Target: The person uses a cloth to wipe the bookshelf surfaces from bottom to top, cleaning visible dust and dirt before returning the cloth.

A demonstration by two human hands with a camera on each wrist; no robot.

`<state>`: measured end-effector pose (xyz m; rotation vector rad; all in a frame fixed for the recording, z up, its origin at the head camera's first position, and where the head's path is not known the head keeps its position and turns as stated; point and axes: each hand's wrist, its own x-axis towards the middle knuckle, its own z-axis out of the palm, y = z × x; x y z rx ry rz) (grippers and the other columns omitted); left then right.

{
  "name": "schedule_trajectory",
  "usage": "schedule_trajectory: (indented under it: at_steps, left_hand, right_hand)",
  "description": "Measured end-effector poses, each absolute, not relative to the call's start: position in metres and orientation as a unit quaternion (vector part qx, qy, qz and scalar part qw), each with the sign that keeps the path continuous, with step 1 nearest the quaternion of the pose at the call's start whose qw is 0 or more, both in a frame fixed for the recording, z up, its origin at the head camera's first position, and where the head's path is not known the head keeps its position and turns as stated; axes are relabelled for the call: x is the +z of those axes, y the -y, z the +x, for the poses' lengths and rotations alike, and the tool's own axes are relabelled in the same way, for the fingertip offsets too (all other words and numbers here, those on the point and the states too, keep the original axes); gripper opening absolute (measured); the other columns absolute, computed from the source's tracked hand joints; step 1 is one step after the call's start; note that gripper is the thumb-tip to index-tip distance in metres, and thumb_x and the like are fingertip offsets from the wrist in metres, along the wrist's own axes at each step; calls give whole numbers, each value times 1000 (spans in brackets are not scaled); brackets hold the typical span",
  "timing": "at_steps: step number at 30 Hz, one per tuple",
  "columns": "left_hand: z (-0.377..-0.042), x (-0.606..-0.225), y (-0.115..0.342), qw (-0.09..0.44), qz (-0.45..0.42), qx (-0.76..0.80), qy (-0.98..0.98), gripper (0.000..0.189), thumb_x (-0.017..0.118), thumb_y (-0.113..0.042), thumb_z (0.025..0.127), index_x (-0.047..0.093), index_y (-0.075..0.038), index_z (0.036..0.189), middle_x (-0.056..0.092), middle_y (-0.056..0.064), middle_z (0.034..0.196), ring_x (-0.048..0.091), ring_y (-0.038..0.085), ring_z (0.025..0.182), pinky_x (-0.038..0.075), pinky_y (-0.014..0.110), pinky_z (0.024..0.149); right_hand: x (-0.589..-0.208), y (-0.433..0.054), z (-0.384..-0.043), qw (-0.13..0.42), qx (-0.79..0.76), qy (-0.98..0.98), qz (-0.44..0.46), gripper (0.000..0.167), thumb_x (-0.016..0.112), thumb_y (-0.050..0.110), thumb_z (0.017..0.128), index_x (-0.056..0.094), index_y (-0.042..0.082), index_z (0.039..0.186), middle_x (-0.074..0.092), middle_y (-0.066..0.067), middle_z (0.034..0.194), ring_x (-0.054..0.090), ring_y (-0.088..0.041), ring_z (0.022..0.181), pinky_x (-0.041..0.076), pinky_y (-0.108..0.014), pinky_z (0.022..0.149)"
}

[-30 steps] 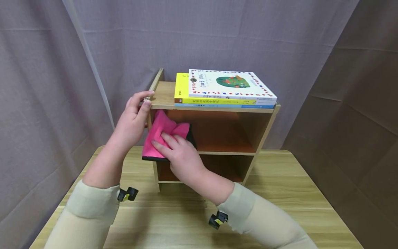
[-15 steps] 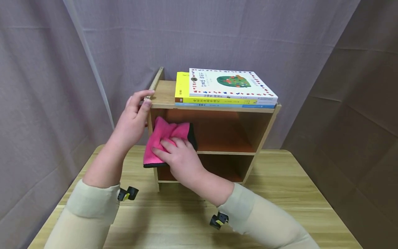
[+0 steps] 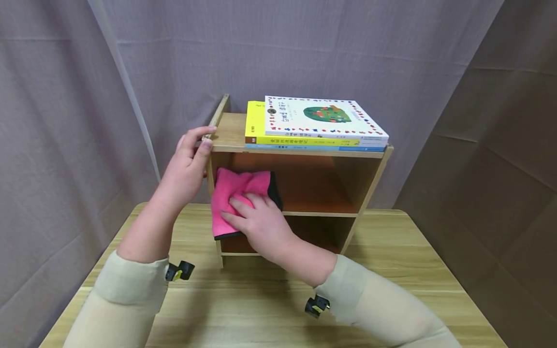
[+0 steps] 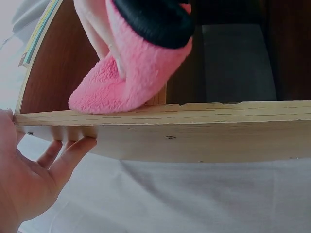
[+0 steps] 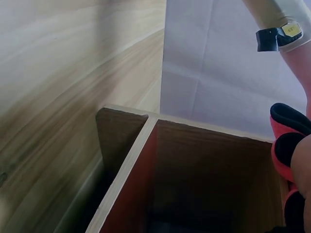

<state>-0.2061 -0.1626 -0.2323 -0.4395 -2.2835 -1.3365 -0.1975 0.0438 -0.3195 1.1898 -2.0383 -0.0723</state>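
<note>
A small wooden bookshelf (image 3: 230, 128) stands on the table, its upper and lower compartments facing me. At its upper left front corner, my left hand (image 3: 183, 169) holds the side panel, with thumb and index finger by the top edge. The left wrist view shows other fingers against the panel's outer face. My right hand (image 3: 267, 224) grips a pink cloth (image 3: 224, 193) with black edging, bunched under the fingers. The cloth hangs over the left front of the upper compartment and the middle board. In the left wrist view, the cloth (image 4: 150, 73) touches the side panel's front edge.
Several books (image 3: 322, 118) lie stacked on the bookshelf's top, a white one uppermost, with yellow and blue ones below. The light wooden table (image 3: 391, 270) extends around the bookshelf. Grey curtains (image 3: 304, 48) hang behind and at the sides.
My right hand has moved the cloth down along the left side panel, then slightly right towards the middle board. My left hand stays at the corner.
</note>
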Motion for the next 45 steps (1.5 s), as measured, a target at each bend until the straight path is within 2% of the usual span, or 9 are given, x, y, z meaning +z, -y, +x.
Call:
schedule_trajectory:
  at_steps: [9,20,27,38,45]
  left_hand:
    - [-206,-232,161,225,-156,-485,830,46,36,-48,105,43,-28,145,39,13,133,52,26,106,51,40,77]
    - [-206,-231,159,226,-156,-487,829,45,36,-47,105,44,-27,145,39,13,130,51,25,93,51,39,74]
    - [-206,-231,160,225,-148,-487,831,46,36,-49,105,43,-28,145,39,12,130,51,24,90,52,35,72]
    - [-205,-231,161,222,-146,-487,832,47,35,-49,105,42,-28,146,39,12,131,51,24,90,52,33,71]
    - [-205,-232,161,223,-150,-486,831,47,35,-49,105,42,-28,146,39,12,131,51,24,86,52,33,71]
  right_hand:
    - [-320,-58,-198,400,-29,781,478,34,71,15,92,72,30,122,63,-2,129,54,-28,121,49,-43,96]
    - [-320,-79,-198,430,-16,761,486,29,74,13,90,75,26,116,66,-3,128,59,-29,114,53,-41,92]
    - [-318,-94,-197,447,-3,746,494,33,81,13,83,76,23,114,68,-5,124,61,-31,112,55,-42,88]
    - [-313,-122,-193,455,9,748,484,29,78,10,84,77,21,111,69,-5,122,61,-33,111,55,-44,87]
    - [-307,-139,-184,456,17,753,474,33,81,10,81,77,20,112,70,-5,121,61,-35,110,55,-46,87]
